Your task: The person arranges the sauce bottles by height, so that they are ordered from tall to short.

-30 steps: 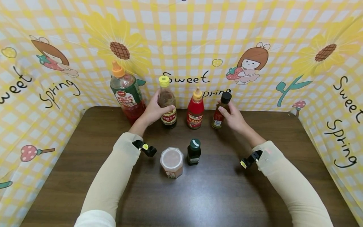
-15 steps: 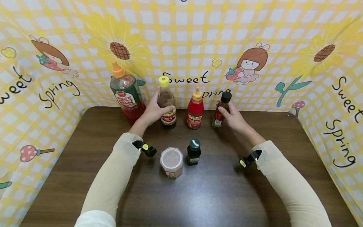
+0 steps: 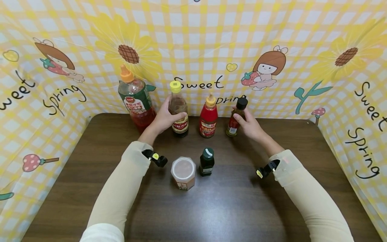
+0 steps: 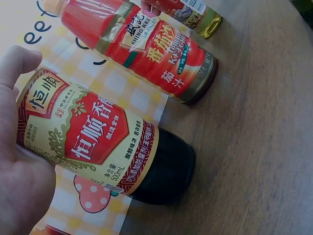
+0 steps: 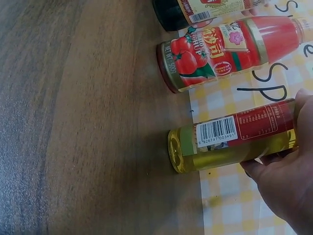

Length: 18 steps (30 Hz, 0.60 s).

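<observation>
The left hand [image 3: 162, 118] curls its fingers round the upright, clear, yellow-capped bottle [image 3: 179, 105]; the right hand [image 3: 250, 126] likewise the slim, black-capped bottle [image 3: 232, 126]. A red ketchup bottle [image 3: 208, 119] stands between.

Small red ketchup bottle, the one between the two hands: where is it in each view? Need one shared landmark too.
Head: ketchup bottle just right of centre, between the vinegar bottle and the black-capped bottle.
Left wrist: ketchup bottle across the top, slanting down to the right.
Right wrist: ketchup bottle upper right, nearly sideways.
Landmark: vinegar bottle, held by the left hand, partly cut off at right wrist's top edge.
</observation>
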Motion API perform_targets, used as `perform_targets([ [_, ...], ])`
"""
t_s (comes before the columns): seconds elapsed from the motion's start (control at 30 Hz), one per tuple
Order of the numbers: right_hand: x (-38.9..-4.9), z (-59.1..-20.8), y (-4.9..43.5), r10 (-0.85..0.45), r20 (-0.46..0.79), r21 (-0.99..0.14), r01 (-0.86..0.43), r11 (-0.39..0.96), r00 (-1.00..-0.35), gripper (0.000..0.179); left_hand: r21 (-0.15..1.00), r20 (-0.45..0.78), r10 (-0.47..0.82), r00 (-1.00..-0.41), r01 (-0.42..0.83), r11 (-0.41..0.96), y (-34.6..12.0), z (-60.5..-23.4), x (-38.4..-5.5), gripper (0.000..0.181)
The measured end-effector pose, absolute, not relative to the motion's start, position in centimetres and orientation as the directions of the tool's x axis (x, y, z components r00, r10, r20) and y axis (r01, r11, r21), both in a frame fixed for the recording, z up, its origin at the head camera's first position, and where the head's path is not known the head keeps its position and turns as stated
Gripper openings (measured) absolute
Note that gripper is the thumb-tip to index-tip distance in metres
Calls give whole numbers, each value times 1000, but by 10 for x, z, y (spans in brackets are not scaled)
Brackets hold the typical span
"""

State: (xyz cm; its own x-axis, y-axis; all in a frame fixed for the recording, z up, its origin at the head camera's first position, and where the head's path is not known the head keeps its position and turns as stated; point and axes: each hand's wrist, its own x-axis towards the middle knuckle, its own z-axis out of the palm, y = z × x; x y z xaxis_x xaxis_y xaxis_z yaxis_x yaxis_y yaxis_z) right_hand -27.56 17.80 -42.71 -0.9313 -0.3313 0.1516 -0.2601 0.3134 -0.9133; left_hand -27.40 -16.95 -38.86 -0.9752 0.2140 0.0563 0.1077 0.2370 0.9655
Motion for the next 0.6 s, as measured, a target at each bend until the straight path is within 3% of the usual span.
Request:
perform_targets([
  [0.33, -258, -400, 170, -323, 110, -910, -227, 348, -940, 44, 957, 67, 198, -978, 119, 265, -173, -404, -283, 99],
  [0.6, -273, -428, 179, -310, 122, -910, -231, 345, -943, 51, 957, 83, 203, -976, 134, 255, -174, -405, -284, 94],
])
